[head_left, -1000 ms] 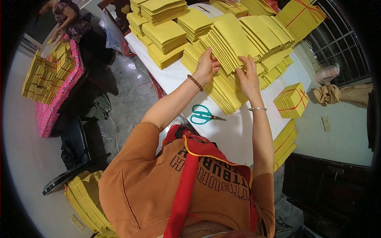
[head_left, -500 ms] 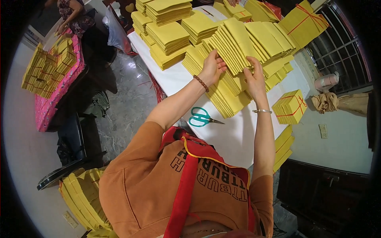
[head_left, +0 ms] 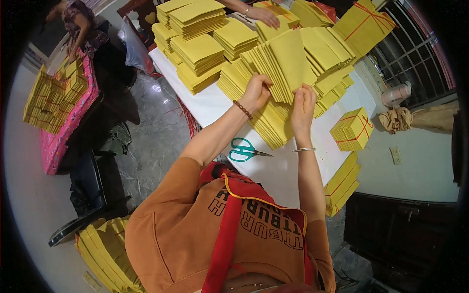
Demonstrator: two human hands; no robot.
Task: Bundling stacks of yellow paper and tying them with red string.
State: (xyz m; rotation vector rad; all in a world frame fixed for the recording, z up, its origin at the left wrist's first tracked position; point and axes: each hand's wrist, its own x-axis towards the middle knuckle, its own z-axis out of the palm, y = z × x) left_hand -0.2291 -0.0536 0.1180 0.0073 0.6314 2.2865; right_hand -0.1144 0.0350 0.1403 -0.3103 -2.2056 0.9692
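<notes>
A fanned stack of folded yellow paper [head_left: 276,68] stands tilted on other yellow stacks before me. My left hand [head_left: 258,91] is curled at the stack's lower left edge, its fingertips partly hidden by the paper. At the stack's lower right corner, my right hand [head_left: 304,103] pinches the front sheet between thumb and fingers. Under both hands lies another slanting row of yellow paper [head_left: 273,128]. Scissors with teal handles [head_left: 243,149] rest on the white tabletop [head_left: 281,168], nearer my body.
Tall yellow stacks [head_left: 198,49] rise at the table's far left. A red-tied bundle [head_left: 352,129] sits on the right. Another person's hand [head_left: 264,16] reaches over paper at the far side. A second person [head_left: 80,27] works beside a pink-covered table [head_left: 68,139] with more bundles.
My right hand has moved left and down, now pinching the front sheet, which is spread wider. The co-worker's hand has come further into view at the far side.
</notes>
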